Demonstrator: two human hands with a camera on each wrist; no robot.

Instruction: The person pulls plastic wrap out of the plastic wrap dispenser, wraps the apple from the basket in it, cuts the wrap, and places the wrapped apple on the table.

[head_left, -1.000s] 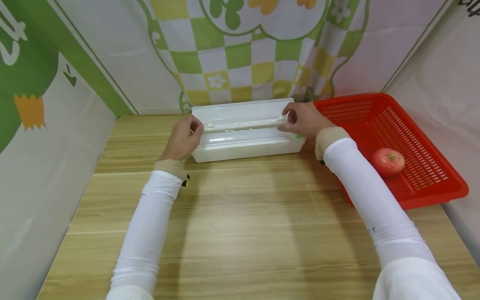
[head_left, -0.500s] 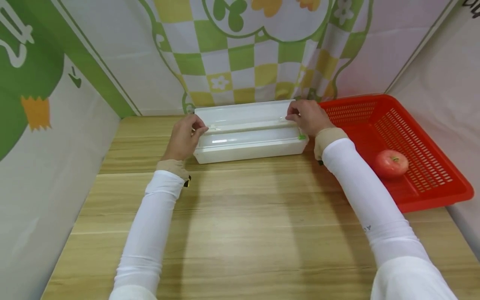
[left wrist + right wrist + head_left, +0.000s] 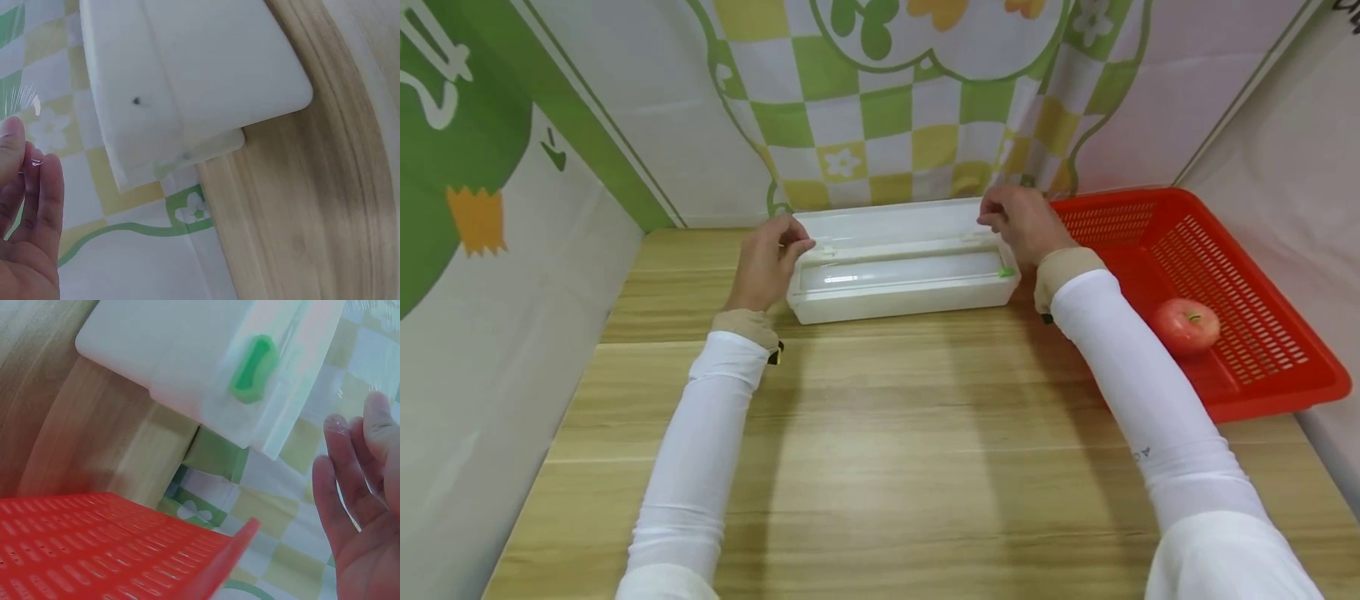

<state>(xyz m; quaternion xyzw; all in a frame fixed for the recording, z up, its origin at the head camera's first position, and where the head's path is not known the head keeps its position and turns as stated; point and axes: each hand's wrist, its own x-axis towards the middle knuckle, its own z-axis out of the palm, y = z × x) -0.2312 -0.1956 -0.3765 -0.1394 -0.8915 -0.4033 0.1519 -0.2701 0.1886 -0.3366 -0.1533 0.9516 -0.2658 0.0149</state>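
Note:
A white cling film dispenser (image 3: pixel 904 300) stands lengthwise at the back of the table with its lid (image 3: pixel 887 218) raised. A pale roll (image 3: pixel 910 269) shows inside, and a green slider (image 3: pixel 255 369) sits at its right end. My left hand (image 3: pixel 766 260) is at the dispenser's left end, pinching clear film (image 3: pixel 24 97) between thumb and fingertips. At the right end, my right hand (image 3: pixel 1024 223) pinches the film's other side; shiny film clings to its fingertips (image 3: pixel 337 425). Between the hands the film is nearly invisible in the head view.
A red plastic basket (image 3: pixel 1285 325) stands on the right with an apple (image 3: pixel 1186 327) in it, close beside my right forearm. The wooden table (image 3: pixel 880 467) reaches forward to a checked green and yellow cloth wall (image 3: pixel 887 117). Another cloth wall is at the left.
Both hands have risen a little, the right one also moving back toward the wall. The shiny film that crossed the dispenser has lifted, and the roll inside shows more plainly.

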